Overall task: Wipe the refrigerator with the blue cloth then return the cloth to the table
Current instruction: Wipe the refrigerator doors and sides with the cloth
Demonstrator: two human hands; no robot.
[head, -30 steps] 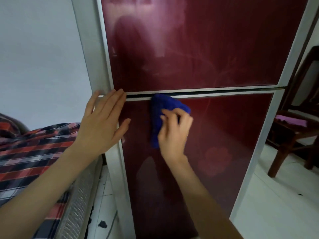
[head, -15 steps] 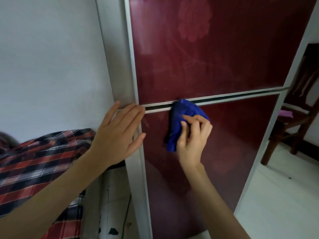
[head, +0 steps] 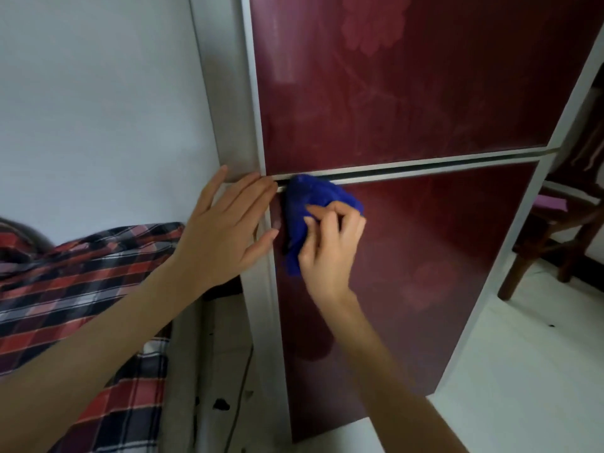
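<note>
A person's right hand (head: 330,246) presses a bunched blue cloth (head: 313,204) against the top left corner of the lower door of a dark red refrigerator (head: 408,93), just under the seam between the two doors, while the left hand (head: 228,230) lies flat and spread, holding nothing, on the pale frame at the refrigerator's left edge, fingertips near the cloth. The right fingers curl over the cloth's lower half, gripping it in a loose wad rather than a flat pad — a hold that, by the look of it, could let the fabric slip out or smear instead of clean if the stroke drags hard across the glossy panel. The cloth's upper edge sits at the seam, where a fold might catch in the gap. Pressure from both hands on one side could also nudge the door. A plaid fabric (head: 81,273) lies to the left and a wooden chair (head: 555,230) stands to the right; the table is not in view, so the return trip cannot be judged.
</note>
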